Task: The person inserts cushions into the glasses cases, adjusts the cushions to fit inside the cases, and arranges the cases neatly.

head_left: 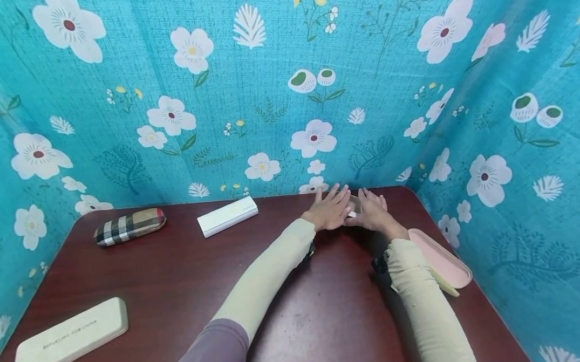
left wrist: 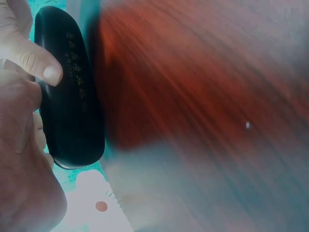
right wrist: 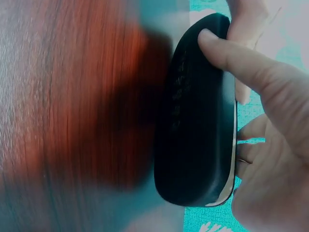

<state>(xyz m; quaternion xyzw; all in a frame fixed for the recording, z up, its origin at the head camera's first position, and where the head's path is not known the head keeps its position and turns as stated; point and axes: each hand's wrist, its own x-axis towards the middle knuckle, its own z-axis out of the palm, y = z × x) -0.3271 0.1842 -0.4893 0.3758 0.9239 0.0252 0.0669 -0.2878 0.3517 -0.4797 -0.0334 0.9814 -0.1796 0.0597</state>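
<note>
At the back right of the table, both hands hold a black glasses case (left wrist: 72, 111) with faint lettering down its face. My left hand (head_left: 328, 210) lays its thumb over the case's lettered face, the other fingers partly hidden behind it. From the opposite end my right hand (head_left: 373, 212) grips it too, thumb on the black face (right wrist: 198, 121) and fingers along the far side. A pale rim runs along the case's edge in the right wrist view. Seen from the head, only a small part of the case shows between the hands.
A plaid case (head_left: 130, 227) and a white case (head_left: 228, 216) lie along the back of the dark red table (head_left: 187, 282). A cream lettered case (head_left: 70, 340) lies front left. Beside the right forearm is a pink case (head_left: 439, 258). Flowered turquoise cloth (head_left: 276, 95) hangs around.
</note>
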